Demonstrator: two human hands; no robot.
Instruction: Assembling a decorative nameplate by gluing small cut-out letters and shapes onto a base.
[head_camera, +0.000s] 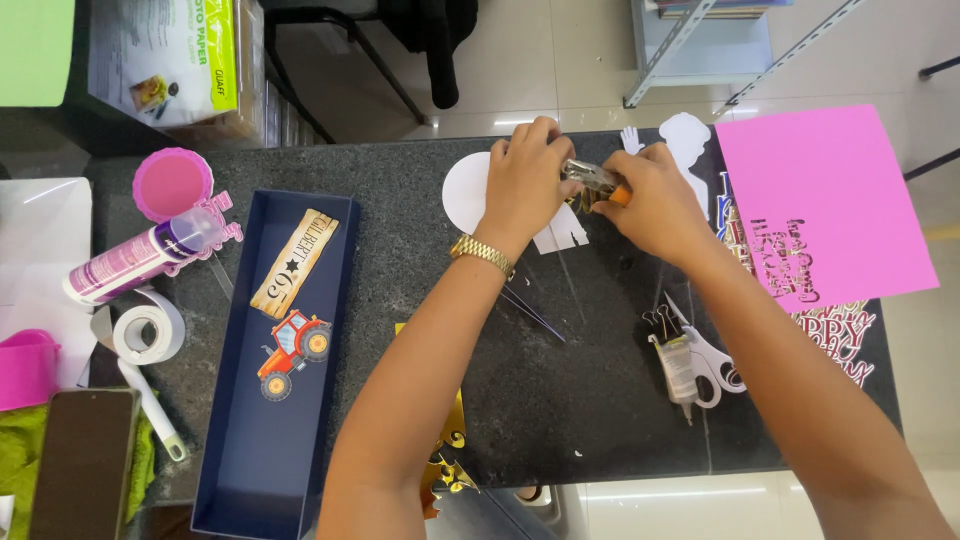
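The small metal tool with an orange handle (597, 183) sits upper centre of the frame — your right hand (655, 200) grips its handle while your left hand (525, 180) closes its fingers on the metal end, just above a white paper cut-out (470, 190) on the dark stone table (600, 400).

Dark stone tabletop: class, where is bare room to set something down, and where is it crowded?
Free: the table patch between the left forearm and the scissors, and the strip between the navy box lid and that forearm. Crowded: the left end around the tape roll and glue tube, and the right end under the pink sheet.
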